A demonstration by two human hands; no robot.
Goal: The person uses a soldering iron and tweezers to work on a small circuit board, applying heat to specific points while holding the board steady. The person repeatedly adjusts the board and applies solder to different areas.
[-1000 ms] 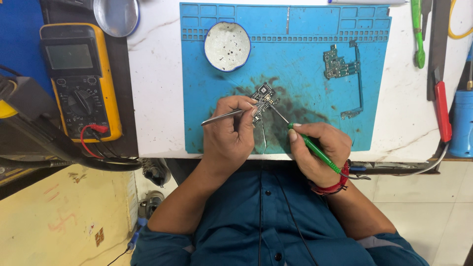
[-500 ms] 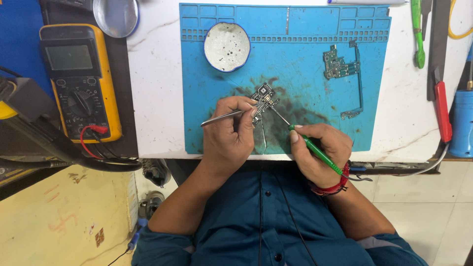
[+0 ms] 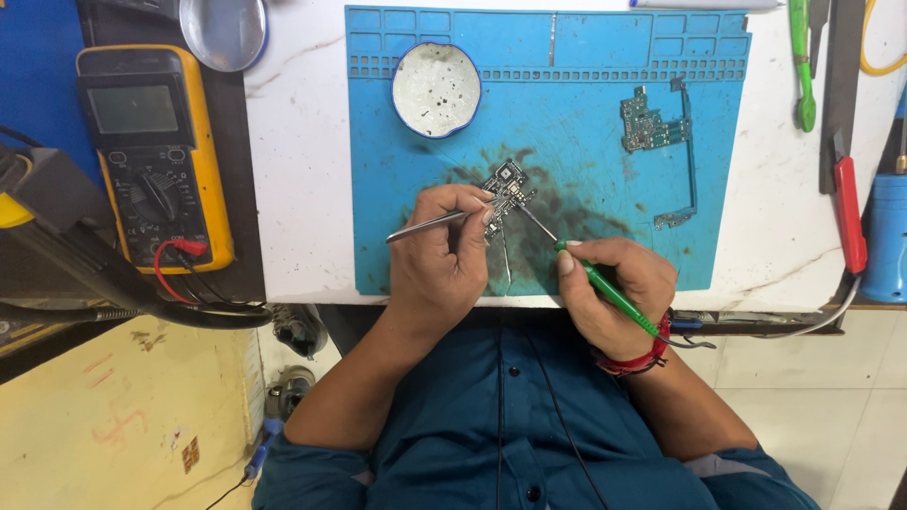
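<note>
Two circuit boards lay on one blue work mat (image 3: pixel 586 113): a small dark board (image 3: pixel 508 182) and a green L-shaped board (image 3: pixel 652 127). There was one pair of tweezers (image 3: pixel 430 225), one green-handled screwdriver (image 3: pixel 605 288), one round dish (image 3: pixel 436 90), and one yellow multimeter (image 3: pixel 156 156).

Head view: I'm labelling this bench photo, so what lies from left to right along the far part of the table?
Yellow multimeter → round metal dish → white round tray on the blue mat → green circuit board → green-handled tool → red-handled tool → blue container.
</note>
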